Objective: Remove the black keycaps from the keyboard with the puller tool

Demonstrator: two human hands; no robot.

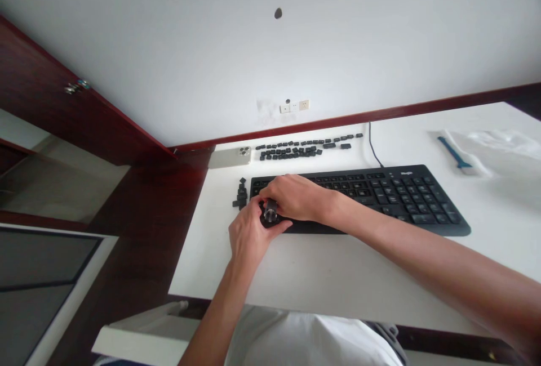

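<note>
A black keyboard [380, 191] lies on a white table [321, 270]. Both my hands meet over its left end. My left hand [249, 233] is closed in a pinch on a small dark object [269, 212], perhaps a keycap tool. My right hand [296, 197] curls over the keys there and touches the same object. Several loose black keycaps [302, 147] lie in rows behind the keyboard. A small stack of keycaps [240, 194] sits just left of it.
A phone [230, 157] lies face down at the table's far left corner. A blue tool [454, 153] rests on clear plastic [494, 149] at the far right. The keyboard cable [374, 149] runs to the wall. Dark wooden furniture [139, 214] stands to the left.
</note>
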